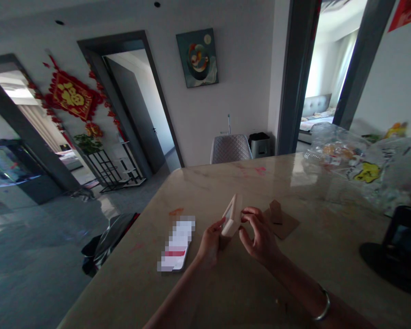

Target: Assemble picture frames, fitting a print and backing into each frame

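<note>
A small pale frame (232, 219), thick-edged and tilted up, is in my left hand (210, 244). The thumb lies on its near face and the other fingers are hidden behind it. Just to its right is my right hand (260, 235), fingers bent and the thumb apart from them; its fingertips are close to the frame's edge, and I cannot tell if they touch it. Beyond the right hand, a brown cardboard backing (287, 225) with a raised flap lies flat on the table. A phone (178, 244) with a lit, blurred screen lies left of my left hand.
The marble-look table (205, 187) has its left edge running down toward me. Clear plastic bags (370, 160) sit at the far right. A black stand with a dark screen (402, 251) is at the right edge. A quilted chair (231, 150) stands beyond the table.
</note>
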Motion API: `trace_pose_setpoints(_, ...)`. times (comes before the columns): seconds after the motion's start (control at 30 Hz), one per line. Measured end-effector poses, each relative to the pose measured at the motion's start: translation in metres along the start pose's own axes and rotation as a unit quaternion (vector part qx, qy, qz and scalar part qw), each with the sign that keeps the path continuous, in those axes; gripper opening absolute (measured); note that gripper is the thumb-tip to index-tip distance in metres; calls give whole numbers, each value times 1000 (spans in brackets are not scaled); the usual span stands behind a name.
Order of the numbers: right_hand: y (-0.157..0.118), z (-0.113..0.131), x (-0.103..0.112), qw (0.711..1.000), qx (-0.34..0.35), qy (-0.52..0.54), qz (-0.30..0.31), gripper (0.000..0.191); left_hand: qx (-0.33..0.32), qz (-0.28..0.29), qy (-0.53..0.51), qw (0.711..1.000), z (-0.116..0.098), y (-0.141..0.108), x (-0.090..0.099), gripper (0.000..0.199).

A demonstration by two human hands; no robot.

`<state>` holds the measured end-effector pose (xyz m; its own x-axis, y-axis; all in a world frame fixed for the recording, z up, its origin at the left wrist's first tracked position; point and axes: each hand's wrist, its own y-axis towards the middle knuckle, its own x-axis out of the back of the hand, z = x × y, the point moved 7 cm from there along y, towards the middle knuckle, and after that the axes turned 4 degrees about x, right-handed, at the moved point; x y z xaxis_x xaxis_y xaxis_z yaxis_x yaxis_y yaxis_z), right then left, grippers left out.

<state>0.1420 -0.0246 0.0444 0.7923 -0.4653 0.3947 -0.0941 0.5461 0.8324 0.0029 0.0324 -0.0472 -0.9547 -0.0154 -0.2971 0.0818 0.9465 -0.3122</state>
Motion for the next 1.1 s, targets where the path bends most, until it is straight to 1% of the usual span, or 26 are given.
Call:
trace_pose_setpoints(0.1,-1,-7,1,999,-33,1,-23,15,-1,1,-2,1000,0,-2,-3,43)
trace_pose_setpoints(0.2,-3,-17,0,997,-62,17,-42,11,23,17,-9,1000,1,-5,-7,42)
trace_pose_setpoints(0.27,-6,-24,0,994,-84,38,-60,10,34,17,-21,999,1,-6,-8,38)
trace_pose_setpoints(0.33,-8,-29,0,990,-103,65,-72,11,40,12,-33,999,-1,-8,-8,35)
trace_pose_setpoints(0.43,-10,-38,-4,982,-135,114,-66,15,45,6,-32,998,-3,-9,-6,32)
trace_pose_setpoints(0.5,-12,-49,-7,972,-173,147,-65,20,46,8,-30,998,-5,-10,-5,32)
trace_pose_setpoints(0.57,-17,-66,-12,952,-227,191,-77,27,24,17,-21,999,-9,-9,-4,34)
trace_pose_setpoints(0.6,-21,-76,-16,937,-260,220,-82,30,6,21,-10,1000,-12,-9,-3,36)
trace_pose_setpoints(0.63,-26,-86,-22,916,-297,256,-86,33,-13,19,5,1000,-15,-8,-1,38)
trace_pose_setpoints(0.7,-37,-104,-36,862,-374,330,-91,38,-46,0,43,998,-18,-4,5,38)
trace_pose_setpoints(0.77,-45,-111,-47,815,-417,391,-91,42,-75,-26,80,994,-21,0,11,35)
trace_pose_setpoints(0.8,-46,-111,-51,801,-423,415,-88,43,-90,-34,96,991,-22,2,13,34)
trace_pose_setpoints(0.87,-44,-106,-55,783,-422,451,-76,43,-104,-40,125,986,-23,5,13,32)
trace_pose_setpoints(0.93,-41,-98,-54,773,-424,466,-71,42,-101,-30,147,984,-21,7,11,29)
trace_pose_setpoints(1.07,-33,-90,-41,776,-417,464,-95,37,-73,4,143,987,-13,7,4,29)
trace_pose_setpoints(1.1,-32,-90,-39,771,-420,469,-96,36,-72,5,142,987,-13,6,3,30)
